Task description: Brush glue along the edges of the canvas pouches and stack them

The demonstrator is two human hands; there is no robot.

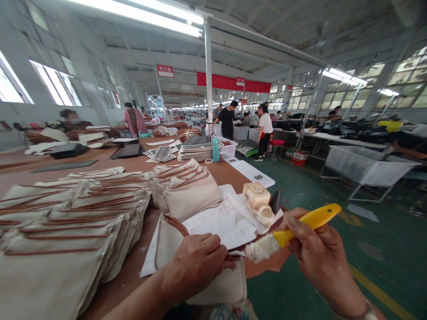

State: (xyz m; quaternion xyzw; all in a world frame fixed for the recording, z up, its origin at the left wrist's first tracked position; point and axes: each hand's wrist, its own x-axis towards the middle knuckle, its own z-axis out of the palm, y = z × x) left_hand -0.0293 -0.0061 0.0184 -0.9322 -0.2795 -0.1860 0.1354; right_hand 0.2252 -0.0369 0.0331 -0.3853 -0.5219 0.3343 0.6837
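Note:
My right hand point(316, 249) grips a brush with a yellow handle point(312, 222). Its pale, coated bristles point(262, 249) are beside the edge of a beige fabric piece point(222, 284) with brown trim. The fingers of my left hand point(196, 262) are closed on that piece at its trimmed edge, over the near side of the table. White paper point(222, 218) with smudges lies beyond my hands. On its right part stand a glue-stained container point(256, 195) and a small open-topped pot point(266, 213), with a dark cone-shaped object point(275, 201) beside them.
Many beige pieces with brown edges point(66, 240) are stacked on the left, with another pile point(190, 191) ahead. Farther back stand a teal bottle point(216, 150) and stacked panels point(196, 151). A white wheeled bin point(367, 164) is at the right; several people are in the background.

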